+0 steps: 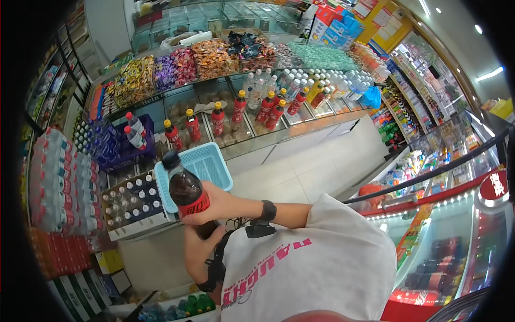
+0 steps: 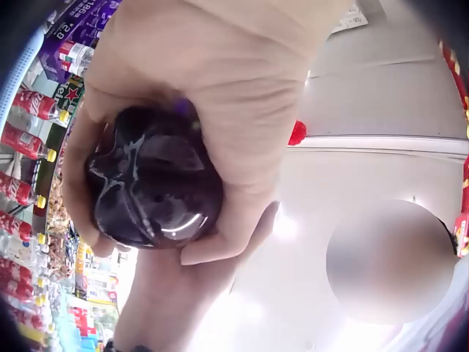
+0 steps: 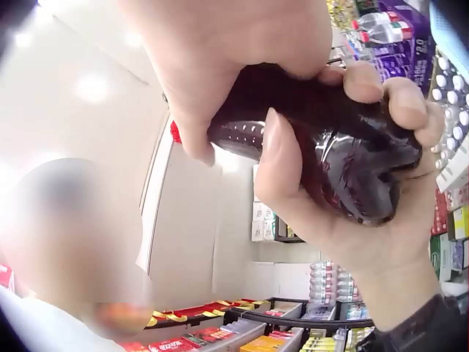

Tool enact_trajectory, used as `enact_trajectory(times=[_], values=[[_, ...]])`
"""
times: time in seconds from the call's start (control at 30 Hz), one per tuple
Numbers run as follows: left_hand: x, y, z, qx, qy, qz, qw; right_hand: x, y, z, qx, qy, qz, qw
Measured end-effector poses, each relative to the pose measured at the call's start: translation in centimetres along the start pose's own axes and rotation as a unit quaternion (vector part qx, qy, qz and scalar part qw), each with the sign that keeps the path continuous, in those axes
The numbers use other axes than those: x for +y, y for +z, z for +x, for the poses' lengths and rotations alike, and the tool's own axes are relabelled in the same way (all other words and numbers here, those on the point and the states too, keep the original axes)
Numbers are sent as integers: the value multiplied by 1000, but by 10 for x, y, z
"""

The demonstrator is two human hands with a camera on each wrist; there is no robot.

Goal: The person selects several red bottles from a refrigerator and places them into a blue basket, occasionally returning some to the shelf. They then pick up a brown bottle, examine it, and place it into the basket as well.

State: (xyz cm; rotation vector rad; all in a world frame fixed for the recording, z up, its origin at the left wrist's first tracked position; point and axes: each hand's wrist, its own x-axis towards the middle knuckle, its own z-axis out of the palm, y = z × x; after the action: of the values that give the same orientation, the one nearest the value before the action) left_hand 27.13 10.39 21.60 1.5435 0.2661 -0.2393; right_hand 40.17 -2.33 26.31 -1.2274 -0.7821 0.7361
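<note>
In the head view a cola bottle (image 1: 185, 185) with a black cap and a red-and-black label points cap-up and away from the body. My right hand (image 1: 221, 204) grips it round the label. Below that, my left hand (image 1: 199, 251) holds the bottom end. The left wrist view shows the left hand (image 2: 242, 95) curled round the dark lobed base of the bottle (image 2: 157, 176), with the right hand (image 2: 165, 286) behind. A light-blue plastic basket (image 1: 212, 161) lies beyond the bottle, partly hidden by it.
Several red-labelled, yellow-capped cola bottles (image 1: 217, 119) line the glass counter ahead, below wrapped sweets (image 1: 214, 58). On the left are a carton of white-capped bottles (image 1: 131, 201) and shrink-wrapped water bottles (image 1: 64, 182). A lit drinks fridge (image 1: 440, 257) is at the right.
</note>
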Motion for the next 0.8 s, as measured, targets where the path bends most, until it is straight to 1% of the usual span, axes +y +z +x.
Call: enact_trajectory(times=[0.03,0.07,0.1,0.13,0.2,0.23,0.27,0.3,0.33,0.37,0.43,0.47,0.53,0.6,0.63,0.67,0.73,0.77,0.8], values=[[-11,-4,1,38,86,-11,995,0,1,1,26,-13,-33,999],[-30,-7,5,73,174,-21,982,4,4,2,50,-81,-63,994],[-39,-12,8,102,260,-31,960,3,4,-1,43,-64,-114,990],[-27,-17,6,97,256,-142,951,0,0,-8,42,-47,-166,984],[-11,-14,11,100,305,-115,940,8,-3,-21,36,-1,-256,966],[-1,-9,12,101,329,-104,933,15,-4,-27,25,-11,-256,966],[12,-6,11,46,299,-92,949,22,-5,-33,10,-19,-256,966],[13,2,21,83,267,-76,957,26,-3,-39,-9,-25,-257,966],[11,10,28,87,263,-108,955,28,0,-45,26,7,-233,972],[11,17,34,93,257,-140,952,31,-1,-50,48,7,-231,972],[13,26,45,92,322,-116,935,32,-3,-59,90,9,-219,972],[13,32,48,91,352,-104,926,29,-8,-64,96,0,-224,970],[16,38,53,89,362,-164,913,8,-21,-71,106,-19,-235,966],[26,43,60,86,367,-230,897,4,-38,-76,61,-4,-282,957],[28,49,65,89,369,-231,896,3,-49,-77,34,4,-305,952],[30,54,69,93,370,-230,895,5,-57,-78,34,-46,-271,961],[46,78,75,109,378,-251,884,-6,-84,-78,-31,-30,-238,970],[56,91,76,140,362,-248,888,-13,-100,-77,-62,-25,-223,973],[59,101,77,132,365,-241,890,-17,-112,-78,-89,-23,-169,981]])
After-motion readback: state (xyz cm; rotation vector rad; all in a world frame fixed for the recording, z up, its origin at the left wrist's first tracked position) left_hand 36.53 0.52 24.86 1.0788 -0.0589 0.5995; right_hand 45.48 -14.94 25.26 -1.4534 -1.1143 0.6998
